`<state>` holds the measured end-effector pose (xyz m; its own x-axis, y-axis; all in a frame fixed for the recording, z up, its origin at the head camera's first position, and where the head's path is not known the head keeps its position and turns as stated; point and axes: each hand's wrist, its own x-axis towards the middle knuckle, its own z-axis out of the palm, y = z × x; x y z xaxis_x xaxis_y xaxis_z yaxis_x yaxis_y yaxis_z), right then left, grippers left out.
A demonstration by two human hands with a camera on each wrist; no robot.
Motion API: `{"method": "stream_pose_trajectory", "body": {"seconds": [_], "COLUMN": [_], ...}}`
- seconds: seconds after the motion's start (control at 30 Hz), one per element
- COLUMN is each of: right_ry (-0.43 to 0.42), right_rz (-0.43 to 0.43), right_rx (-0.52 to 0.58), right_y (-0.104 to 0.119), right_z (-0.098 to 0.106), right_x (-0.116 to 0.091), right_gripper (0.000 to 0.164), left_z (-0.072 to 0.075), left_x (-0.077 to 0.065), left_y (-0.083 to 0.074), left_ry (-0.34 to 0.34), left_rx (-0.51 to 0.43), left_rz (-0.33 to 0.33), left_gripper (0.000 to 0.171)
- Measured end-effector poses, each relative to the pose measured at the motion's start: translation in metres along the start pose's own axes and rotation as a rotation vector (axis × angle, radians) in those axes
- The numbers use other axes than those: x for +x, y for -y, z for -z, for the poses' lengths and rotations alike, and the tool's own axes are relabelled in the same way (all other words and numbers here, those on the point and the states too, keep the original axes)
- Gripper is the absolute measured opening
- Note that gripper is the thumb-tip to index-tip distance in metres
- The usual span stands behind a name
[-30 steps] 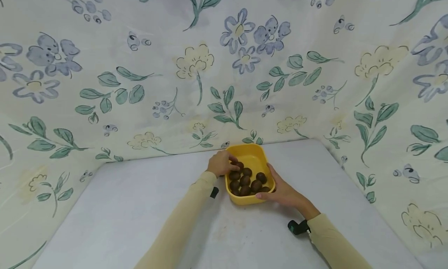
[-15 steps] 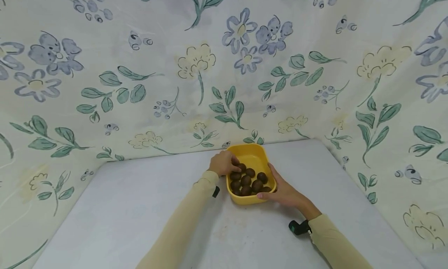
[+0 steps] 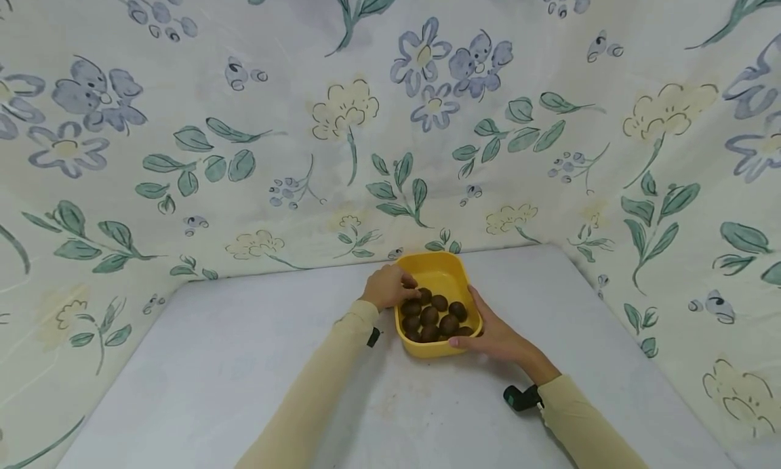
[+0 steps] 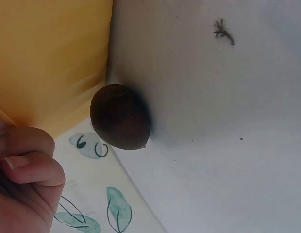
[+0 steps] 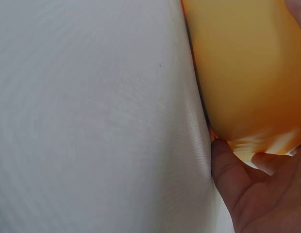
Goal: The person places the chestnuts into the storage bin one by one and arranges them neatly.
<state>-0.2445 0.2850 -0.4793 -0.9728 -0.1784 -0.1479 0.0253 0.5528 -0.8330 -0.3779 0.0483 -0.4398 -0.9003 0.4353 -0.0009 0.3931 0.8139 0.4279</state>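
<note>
A yellow rectangular tub (image 3: 441, 274) at the table's far side holds several round brown chestnuts (image 3: 430, 315), mostly in its near half. My left hand (image 3: 386, 286) reaches over its left rim. The thumb and forefinger are bent inside, next to a chestnut (image 3: 424, 295); whether they pinch one is hidden. In the left wrist view, the other fingers (image 4: 34, 167) are curled. One chestnut (image 4: 120, 116) with a pointed tip lies outside, against the tub's wall. My right hand (image 3: 497, 333) holds the near right corner, thumb at the front, fingers along the right side.
The white tabletop (image 3: 244, 360) stretches to the left and in front of the tub. A floral cloth (image 3: 390, 116) hangs right behind it. Dark wrist devices (image 3: 520, 398) sit below each hand. A tiny dark sprig (image 4: 223, 33) lies on the white surface.
The chestnuts by my left fingertips have shifted slightly right and nearer. Both hands and the tub stay nearly in place.
</note>
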Motion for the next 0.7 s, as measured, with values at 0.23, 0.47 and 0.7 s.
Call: {"method": "stream_pose_trajectory", "body": {"seconds": [0.23,0.47,0.7], "right_ry": [-0.004,-0.015,-0.014], "right_rz": [0.005,0.005,0.007], "right_rx": [-0.007,-0.012,-0.013], "right_y": [0.000,-0.002,-0.003], "right_z": [0.000,-0.001,-0.002], "right_x": [0.000,0.001,0.002], "right_gripper": [0.126,0.126,0.127], "left_z": [0.013,0.033,0.029], "left_x": [-0.012,-0.020,-0.030], "left_y": [0.003,0.027,0.054], "left_ry": [-0.148,-0.294,-0.321], "left_rx": [-0.072,-0.241,-0.326], "left_rz": [-0.028,0.007,0.079], "left_gripper": [0.028,0.034,0.038]}}
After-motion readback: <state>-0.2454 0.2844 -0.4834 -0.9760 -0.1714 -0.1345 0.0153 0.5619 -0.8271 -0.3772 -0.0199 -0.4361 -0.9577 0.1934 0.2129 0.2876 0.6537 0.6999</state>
